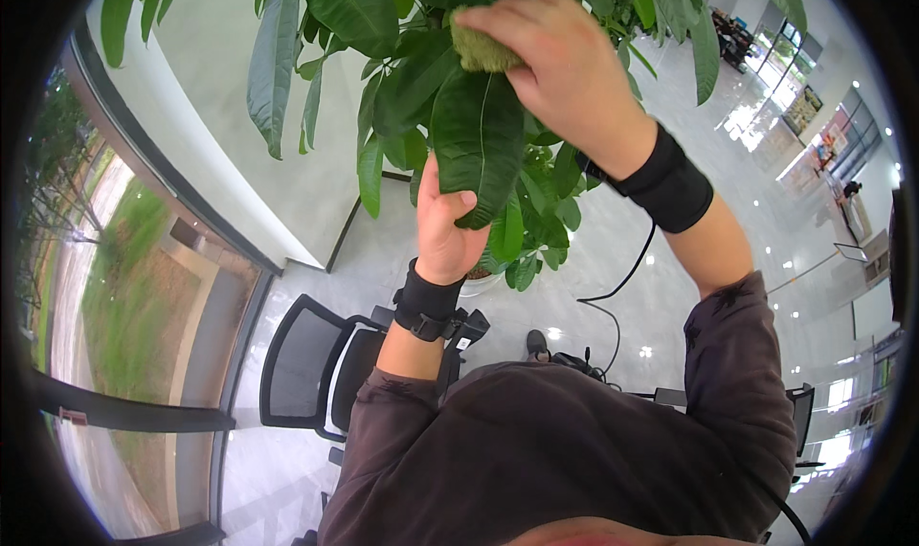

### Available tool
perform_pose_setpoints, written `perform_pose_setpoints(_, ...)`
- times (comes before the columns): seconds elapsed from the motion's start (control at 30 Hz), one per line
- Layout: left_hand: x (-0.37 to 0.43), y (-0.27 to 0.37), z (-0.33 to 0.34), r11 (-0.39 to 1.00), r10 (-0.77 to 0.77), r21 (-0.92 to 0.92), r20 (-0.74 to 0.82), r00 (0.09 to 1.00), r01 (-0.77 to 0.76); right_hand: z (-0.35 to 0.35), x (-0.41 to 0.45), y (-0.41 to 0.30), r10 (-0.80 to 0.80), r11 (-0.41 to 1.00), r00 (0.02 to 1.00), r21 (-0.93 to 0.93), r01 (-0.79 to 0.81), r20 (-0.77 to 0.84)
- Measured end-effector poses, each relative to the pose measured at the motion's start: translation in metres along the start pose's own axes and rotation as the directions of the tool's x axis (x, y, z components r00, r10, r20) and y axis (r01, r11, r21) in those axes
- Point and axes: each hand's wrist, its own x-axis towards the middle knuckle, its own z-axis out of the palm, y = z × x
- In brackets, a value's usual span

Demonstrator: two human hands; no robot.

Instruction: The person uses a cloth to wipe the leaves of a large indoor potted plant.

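Note:
A tall potted plant with broad green leaves [479, 137] stands before me. My left hand [449, 223] pinches the lower end of one large leaf, its thumb on top and its fingers behind. A fuzzy olive-green sponge or cloth [482, 47] lies against the upper part of that same leaf, held in my right hand [563, 65] from above. More leaves hang around both hands. Both wrists wear black bands. The rim of a white pot [479, 286] shows below the foliage, past my left hand.
A black mesh office chair [298, 370] stands at my left, beside a large window [143, 259]. A pale wall [244, 137] rises behind the plant on the left. A black cable [619, 291] runs from my right wrist towards the glossy tiled floor [646, 331].

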Motion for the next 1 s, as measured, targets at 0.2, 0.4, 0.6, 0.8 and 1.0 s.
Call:
perform_pose_setpoints(0.2, 0.01, -0.015, 0.01, 0.872, -0.146, -0.483, -0.096, 0.985, 0.083, 0.001, -0.044, -0.042, 0.072, 0.995, 0.975, 0.056, -0.086, 0.21)
perform_pose_setpoints(0.4, 0.007, -0.012, -0.002, 0.871, -0.142, -0.475, 0.001, 0.99, 0.125, -0.007, -0.069, -0.096, 0.101, 0.937, 0.957, 0.299, -0.183, 0.271)
perform_pose_setpoints(0.6, 0.006, -0.01, -0.01, 0.862, -0.25, -0.45, 0.021, 0.968, 0.232, -0.008, -0.062, -0.084, 0.114, 0.87, 0.945, 0.429, -0.244, 0.306)
perform_pose_setpoints(0.8, 0.023, -0.004, 0.016, 0.895, -0.141, -0.421, 0.038, 0.989, 0.144, -0.015, 0.013, -0.014, 0.002, 1.0, 0.996, 0.024, 0.0, -0.084)
perform_pose_setpoints(1.0, 0.035, -0.013, 0.01, 0.884, -0.162, -0.435, 0.054, 0.985, 0.169, 0.02, 0.001, -0.004, 0.001, 0.999, 1.0, 0.038, -0.002, 0.014)
